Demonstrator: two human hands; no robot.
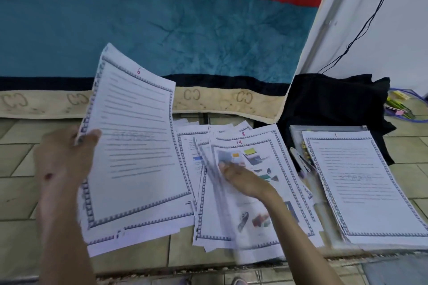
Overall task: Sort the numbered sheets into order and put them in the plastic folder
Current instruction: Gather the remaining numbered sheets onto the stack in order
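Note:
My left hand (66,159) grips the left edge of a small stack of bordered sheets, raised off the floor, with the sheet numbered 6 (136,143) on top. My right hand (240,178) rests on a loose pile in the middle, where sheet 14 (252,194) with colour pictures lies on top and sheet 8 (245,135) peeks out behind it. A blurred sheet edge (215,183) stands up beside my right fingers. At the right, sheet 1 (361,183) lies on the clear plastic folder (298,136).
All of it lies on a tiled floor (18,157). A teal, red and beige blanket (185,30) hangs along the back. A black bag (335,104) sits behind the folder, with a cable above it and pens (398,106) at far right.

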